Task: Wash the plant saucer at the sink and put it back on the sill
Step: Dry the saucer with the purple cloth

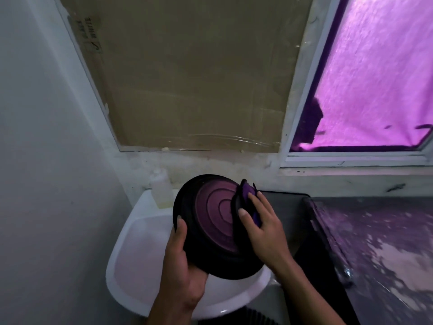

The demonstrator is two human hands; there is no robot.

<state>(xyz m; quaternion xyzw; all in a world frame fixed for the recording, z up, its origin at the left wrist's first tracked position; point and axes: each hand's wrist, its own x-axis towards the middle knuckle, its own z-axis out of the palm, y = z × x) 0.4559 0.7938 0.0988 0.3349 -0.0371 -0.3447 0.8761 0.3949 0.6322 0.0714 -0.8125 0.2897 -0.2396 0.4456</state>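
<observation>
A round black plant saucer (210, 221) with raised rings on its face is held tilted above the white sink (131, 261). My left hand (182, 266) grips its lower left rim, thumb over the edge. My right hand (262, 228) presses a dark purple sponge (246, 195) flat against the saucer's right side. The window sill (351, 181) runs behind the sink to the right, under the purple-lit window.
A pale plastic bottle (161, 188) stands on the sink's back edge. A dark counter (375, 242) with a raised rim lies right of the sink. Cardboard (194, 73) covers the left window pane. A white wall closes the left side.
</observation>
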